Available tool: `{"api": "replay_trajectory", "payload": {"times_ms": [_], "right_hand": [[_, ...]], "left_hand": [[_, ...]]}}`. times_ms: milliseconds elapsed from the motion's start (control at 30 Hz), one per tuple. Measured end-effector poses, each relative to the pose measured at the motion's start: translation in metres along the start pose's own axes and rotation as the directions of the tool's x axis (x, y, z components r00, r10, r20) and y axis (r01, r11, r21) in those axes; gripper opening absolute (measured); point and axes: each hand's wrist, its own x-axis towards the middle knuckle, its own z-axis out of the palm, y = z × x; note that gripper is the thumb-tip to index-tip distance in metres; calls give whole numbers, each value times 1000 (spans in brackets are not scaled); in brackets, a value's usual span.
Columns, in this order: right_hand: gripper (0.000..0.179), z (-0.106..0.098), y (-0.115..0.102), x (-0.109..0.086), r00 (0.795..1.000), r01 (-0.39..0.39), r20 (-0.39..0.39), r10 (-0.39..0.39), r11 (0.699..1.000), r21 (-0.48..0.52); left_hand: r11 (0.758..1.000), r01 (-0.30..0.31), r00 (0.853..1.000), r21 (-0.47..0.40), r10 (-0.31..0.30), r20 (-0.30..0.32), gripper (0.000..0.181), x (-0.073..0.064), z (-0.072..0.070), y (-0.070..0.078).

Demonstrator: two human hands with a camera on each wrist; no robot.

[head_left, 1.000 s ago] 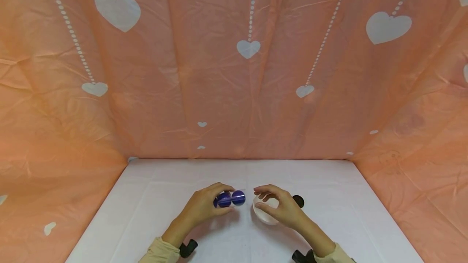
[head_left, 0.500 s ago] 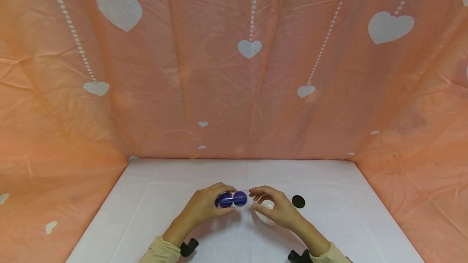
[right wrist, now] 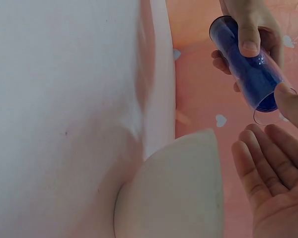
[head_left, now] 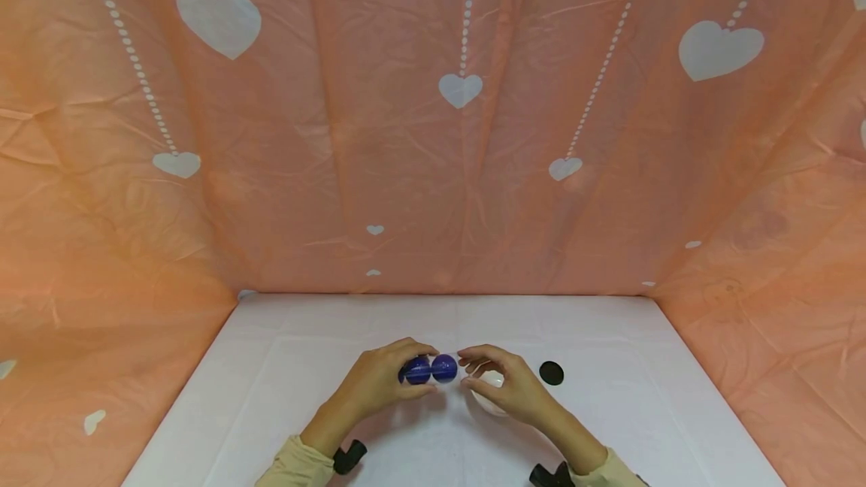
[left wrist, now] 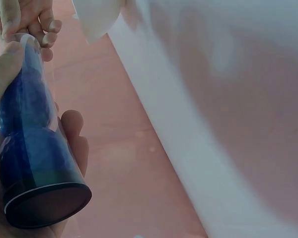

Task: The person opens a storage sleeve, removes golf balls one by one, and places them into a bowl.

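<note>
My left hand (head_left: 387, 376) grips a clear tube (left wrist: 37, 84) lying nearly level above the table. Dark blue balls (head_left: 444, 368) sit in a row inside it. A black cap (left wrist: 49, 206) closes the tube's left end, while its right end is uncapped. My right hand (head_left: 509, 382) is at that uncapped end, its thumb overlapping the rim in the right wrist view and its fingers loosely extended beneath. Below the right hand stands a white bowl (right wrist: 174, 193), partly hidden by that hand in the head view.
A black round disc (head_left: 551, 373) lies on the white table (head_left: 325, 329), right of the bowl. Orange cloth (head_left: 406, 171) with pale hearts hangs behind and at both sides. A black wrist mount (head_left: 349, 458) sits at the left sleeve, another (head_left: 551, 474) at the right.
My right hand has moved slightly left, up to the tube's uncapped end. That uncovers the whole black disc. The left hand and tube have barely shifted right.
</note>
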Motion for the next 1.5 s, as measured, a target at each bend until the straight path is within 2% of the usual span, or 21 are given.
{"api": "replay_trajectory", "payload": {"times_ms": [400, 633, 967, 1233, 1500], "right_hand": [[34, 2, -1, 0, 1000, -6, -13, 6, 1000, 30], [35, 2, -1, 0, 998, -57, -2, 58, 997, 55], [36, 2, 0, -1, 998, -69, 3, 69, 995, 66], [35, 3, 2, -3, 996, -88, 14, 87, 993, 83], [35, 4, 3, -2, 997, -78, 10, 77, 993, 87]], "left_hand": [[999, -26, 1000, 23, 27, -13, 51, 2, -2, 0], [999, -46, 999, 26, 46, -6, 51, 3, -3, -1], [997, -64, 998, 53, 64, 3, 50, 5, -8, 1], [995, -67, 997, 71, 64, 45, 50, 7, -12, 4], [994, -70, 997, 89, 66, 46, 48, 7, -13, 6]]}}
